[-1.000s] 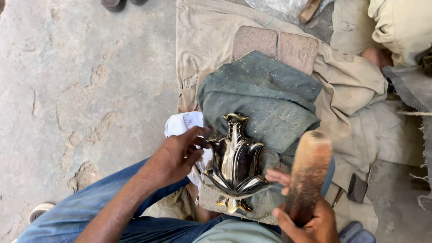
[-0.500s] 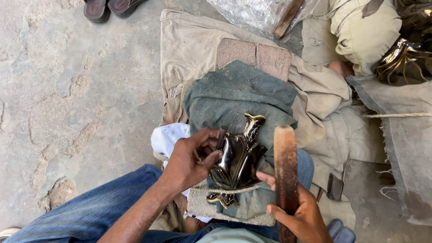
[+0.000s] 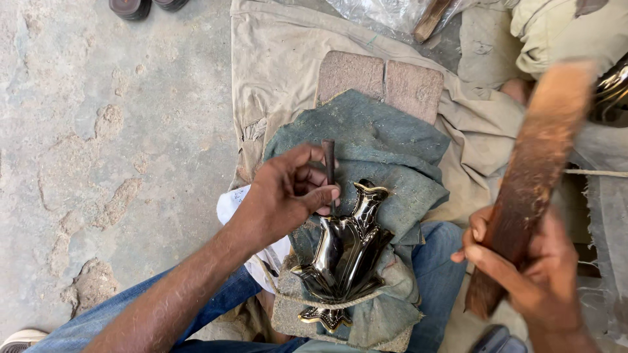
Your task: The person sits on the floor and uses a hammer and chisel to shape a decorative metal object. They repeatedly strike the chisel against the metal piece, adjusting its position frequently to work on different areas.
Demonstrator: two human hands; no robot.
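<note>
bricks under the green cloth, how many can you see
2: two worn reddish bricks lie side by side at the far edge of the green cloth, the left brick touching the right brick. More may be hidden beneath.

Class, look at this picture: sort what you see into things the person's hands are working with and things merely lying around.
In use:
- left hand holding a thin metal punch
- right hand gripping a wooden mallet stick
- shiny ornate metal piece
- green padded cloth

Lying about:
- dark shoes
- clear plastic sheet
- white cloth

Two bricks (image 3: 383, 80), dark shoes (image 3: 147, 6) and a plastic sheet (image 3: 386, 12) lie nearby.
</note>
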